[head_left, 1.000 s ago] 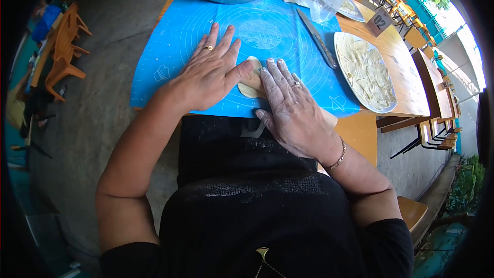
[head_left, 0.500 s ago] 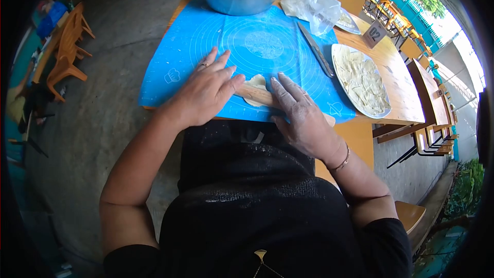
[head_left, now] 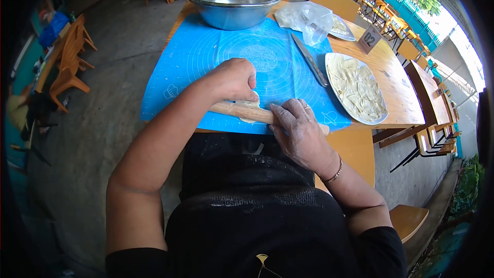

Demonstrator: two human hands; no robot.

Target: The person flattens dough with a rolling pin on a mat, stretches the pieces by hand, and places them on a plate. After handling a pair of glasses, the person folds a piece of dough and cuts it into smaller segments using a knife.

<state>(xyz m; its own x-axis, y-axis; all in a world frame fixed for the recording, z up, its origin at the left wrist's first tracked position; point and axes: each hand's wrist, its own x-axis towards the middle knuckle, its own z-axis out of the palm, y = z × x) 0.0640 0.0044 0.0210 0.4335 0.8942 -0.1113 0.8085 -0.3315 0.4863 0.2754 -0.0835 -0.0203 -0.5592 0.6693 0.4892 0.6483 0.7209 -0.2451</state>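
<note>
A wooden rolling pin (head_left: 239,110) lies across a small, thin piece of dough (head_left: 249,103) at the near side of a blue baking mat (head_left: 198,51). My right hand (head_left: 301,133), dusted with flour, is closed over the pin's right part. Bent at the wrist, my left hand (head_left: 234,78) has its fingers curled in and its thumb down at the dough's far edge, pinching it; the fingertips are partly hidden behind the hand. Dough shows on both sides of the pin.
A steel bowl (head_left: 234,15) stands at the mat's far edge. To the right are a knife (head_left: 310,62), a plate of flat dough pieces (head_left: 356,87), a plastic bag (head_left: 311,19), another plate (head_left: 342,30) and a number sign (head_left: 369,39). Chairs (head_left: 72,72) stand around.
My left hand has gone from flat, spread fingers over the pin to a curled pinch at the dough's far edge. My right hand has closed more around the pin.
</note>
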